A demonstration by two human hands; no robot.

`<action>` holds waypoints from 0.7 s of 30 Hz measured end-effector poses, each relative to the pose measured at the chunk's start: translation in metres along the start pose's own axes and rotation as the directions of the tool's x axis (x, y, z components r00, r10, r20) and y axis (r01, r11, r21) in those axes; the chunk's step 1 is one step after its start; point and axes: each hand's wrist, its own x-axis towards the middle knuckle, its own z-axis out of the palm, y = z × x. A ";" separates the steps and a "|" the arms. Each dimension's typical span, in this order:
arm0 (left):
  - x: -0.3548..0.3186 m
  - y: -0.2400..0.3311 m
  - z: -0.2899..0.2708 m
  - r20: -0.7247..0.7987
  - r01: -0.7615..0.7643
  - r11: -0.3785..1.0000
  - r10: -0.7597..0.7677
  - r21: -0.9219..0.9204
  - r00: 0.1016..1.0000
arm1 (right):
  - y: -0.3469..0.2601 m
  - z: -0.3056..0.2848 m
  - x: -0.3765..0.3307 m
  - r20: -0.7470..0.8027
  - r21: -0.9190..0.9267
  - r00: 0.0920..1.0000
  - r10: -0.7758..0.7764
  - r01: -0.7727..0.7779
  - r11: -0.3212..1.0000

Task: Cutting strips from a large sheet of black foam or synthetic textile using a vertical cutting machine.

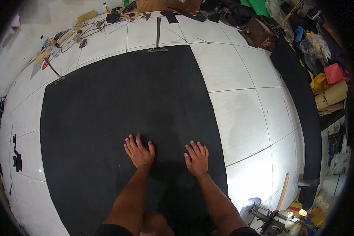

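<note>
A large black sheet of smooth material [106, 106] lies spread over the floor in front of me. My left hand [140, 154] rests flat on it near the middle, fingers spread and holding nothing. To its right, my right hand [197, 160] also lies on the sheet with fingers apart, closer to the sheet's right edge. At the far edge, a metal bar with a flared, triangular foot [158, 37] touches the sheet. A similar bar [55, 70] meets the far left corner. The sheet's near part runs under my arms and legs.
White floor tiles [240, 114] surround the sheet. Cables, tools and bottles [105, 8] line the far wall. A long black roll [299, 90] lies along the right, beside piled bags and scraps. A machine [279, 220] with a bright lamp stands at the near right.
</note>
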 end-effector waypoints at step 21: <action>0.000 0.003 -0.004 0.034 0.016 1.000 -0.016 -0.006 0.999 | 0.000 0.000 0.002 -0.006 -0.009 1.000 0.007 -0.007 1.000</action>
